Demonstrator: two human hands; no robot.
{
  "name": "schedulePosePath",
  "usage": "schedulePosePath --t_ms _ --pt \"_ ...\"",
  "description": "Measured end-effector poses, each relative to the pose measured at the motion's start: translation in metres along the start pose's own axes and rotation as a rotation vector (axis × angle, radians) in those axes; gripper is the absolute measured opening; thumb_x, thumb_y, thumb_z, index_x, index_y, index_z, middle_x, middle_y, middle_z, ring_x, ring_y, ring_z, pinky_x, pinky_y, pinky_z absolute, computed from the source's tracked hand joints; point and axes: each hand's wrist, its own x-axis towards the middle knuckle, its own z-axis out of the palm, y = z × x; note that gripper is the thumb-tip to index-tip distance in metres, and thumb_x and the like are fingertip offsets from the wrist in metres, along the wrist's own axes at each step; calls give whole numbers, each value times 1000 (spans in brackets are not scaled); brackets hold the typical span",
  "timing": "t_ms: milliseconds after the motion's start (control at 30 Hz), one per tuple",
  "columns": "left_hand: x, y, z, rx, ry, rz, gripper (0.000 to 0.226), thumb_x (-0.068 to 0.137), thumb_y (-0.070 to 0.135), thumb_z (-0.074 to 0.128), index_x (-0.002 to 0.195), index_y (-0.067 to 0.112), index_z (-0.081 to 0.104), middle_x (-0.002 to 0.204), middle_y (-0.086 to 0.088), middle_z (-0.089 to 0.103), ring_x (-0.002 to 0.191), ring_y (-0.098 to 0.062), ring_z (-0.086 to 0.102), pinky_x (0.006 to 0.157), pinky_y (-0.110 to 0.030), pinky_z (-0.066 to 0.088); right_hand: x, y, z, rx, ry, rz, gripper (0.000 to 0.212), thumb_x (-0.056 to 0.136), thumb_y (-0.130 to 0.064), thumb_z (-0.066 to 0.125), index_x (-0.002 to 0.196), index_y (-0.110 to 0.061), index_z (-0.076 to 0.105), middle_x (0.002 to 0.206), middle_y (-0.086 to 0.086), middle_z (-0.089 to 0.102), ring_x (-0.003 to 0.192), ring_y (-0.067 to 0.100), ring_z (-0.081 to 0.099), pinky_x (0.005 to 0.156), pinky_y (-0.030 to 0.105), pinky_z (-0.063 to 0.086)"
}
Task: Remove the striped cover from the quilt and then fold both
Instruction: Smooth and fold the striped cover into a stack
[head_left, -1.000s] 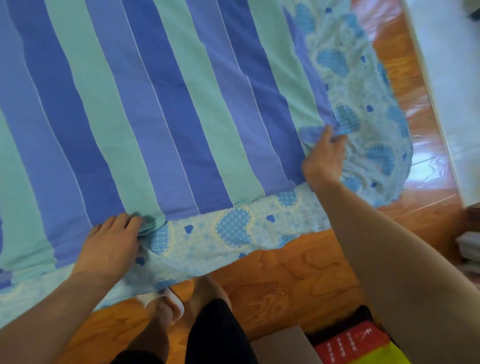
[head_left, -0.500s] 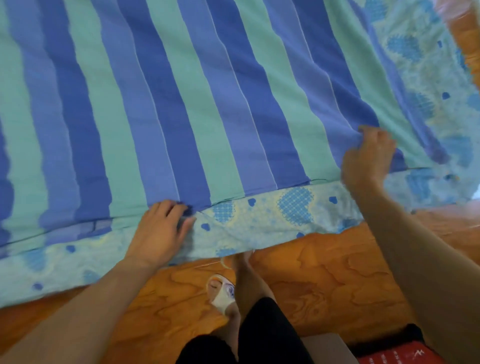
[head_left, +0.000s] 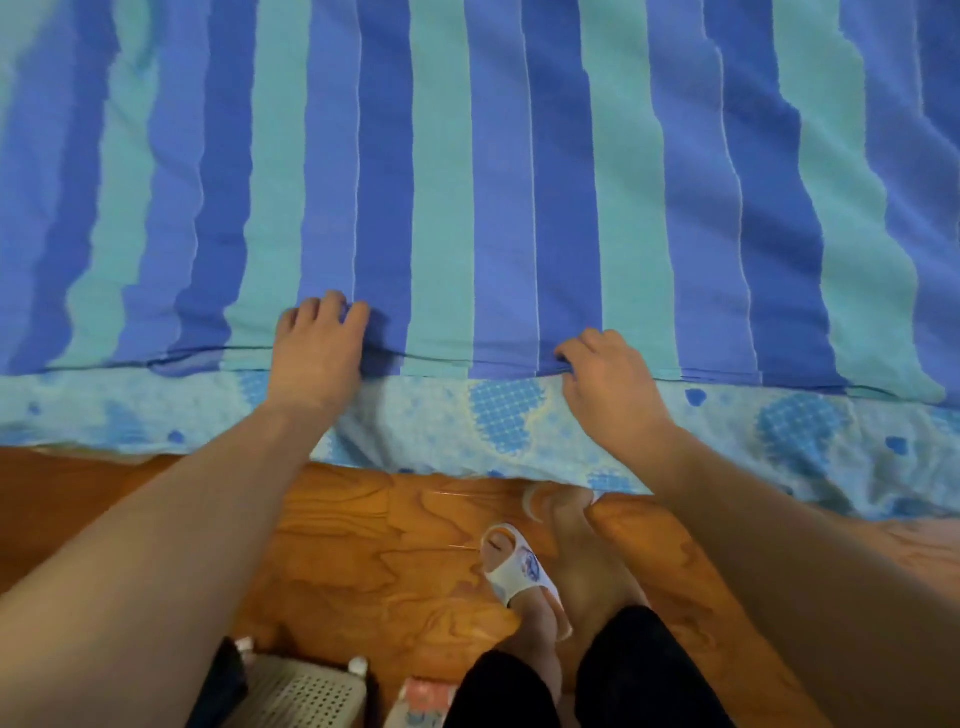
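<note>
Head view: striped cover (head_left: 467, 182) spread flat, its near hem lying on the heart-print sheet (head_left: 509, 415) that hangs toward the wood floor (head_left: 363, 545). Left hand (head_left: 317, 358) on the hem, fingers curled, bunching cloth. Right hand (head_left: 608, 384) farther along the hem, fingertips pinching its edge. Risk: fingers catch the sheet too, so both drag off; uneven pull skews the hem; slipper (head_left: 519, 571) near the sheet's hang could snag
</note>
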Motion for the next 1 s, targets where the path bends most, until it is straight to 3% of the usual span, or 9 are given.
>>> schedulePosePath --t_ms 100,267,367,500,600,700,800,900,1000 --pt "3 -19 -8 -9 -78 -67 36 72 1 66 104 9 53 98 -17 53 82 -41 56 69 -47 43 -4 6 1 15 11 -25 14 86 -16 62 98 -11 66 88 9 59 85 35 56 71 45 51" --pt "0 -50 -7 118 -261 -31 72 56 20 89 116 15 49 102 -11 53 96 -37 55 83 -46 42 2 -15 -3 -67 8 -3 23 91 -34 55 93 -15 67 83 5 59 80 33 57 67 40 48" --pt "0 -65 -2 149 -127 -62 47 66 1 74 105 10 50 92 -15 53 87 -39 55 78 -49 42 16 -38 0 -76 -19 -26 33 89 -37 46 99 -14 68 88 6 61 82 34 58 71 41 47" --pt "1 -92 2 92 69 -154 26 71 -4 62 91 8 50 81 -16 55 77 -39 55 75 -47 38 38 -77 10 21 -43 -88 28 91 -33 58 110 -13 64 99 8 61 92 34 56 79 44 49" --pt "3 -105 9 -85 84 -170 24 69 -10 59 87 6 54 75 -19 58 70 -41 57 65 -47 40 52 -114 17 62 -42 -157 31 88 -27 64 116 -14 61 105 8 59 97 33 54 83 45 49" --pt "7 -122 24 -294 -6 -198 21 83 -5 50 96 8 61 87 -17 63 79 -41 58 64 -46 45 66 -142 27 -10 -29 -193 43 78 -12 69 119 -14 57 105 8 56 94 32 51 78 43 45" --pt "3 -151 41 -352 -24 -5 22 89 14 47 103 13 63 95 -13 64 87 -38 58 69 -45 50 74 -155 36 -112 -57 -141 56 67 3 65 120 -13 54 105 9 53 92 31 49 74 40 38" --pt "-6 -177 59 -359 23 212 40 83 36 50 114 14 61 103 -7 59 95 -32 56 74 -43 51 78 -167 42 -218 -41 -85 58 63 5 66 117 -12 53 102 10 52 89 32 50 68 39 37" --pt "-4 -189 70 -357 21 323 45 82 41 61 121 17 58 111 -5 59 100 -30 57 78 -42 51 80 -176 42 -350 -17 -87 54 59 6 70 109 -10 56 87 9 54 76 33 53 59 36 35"
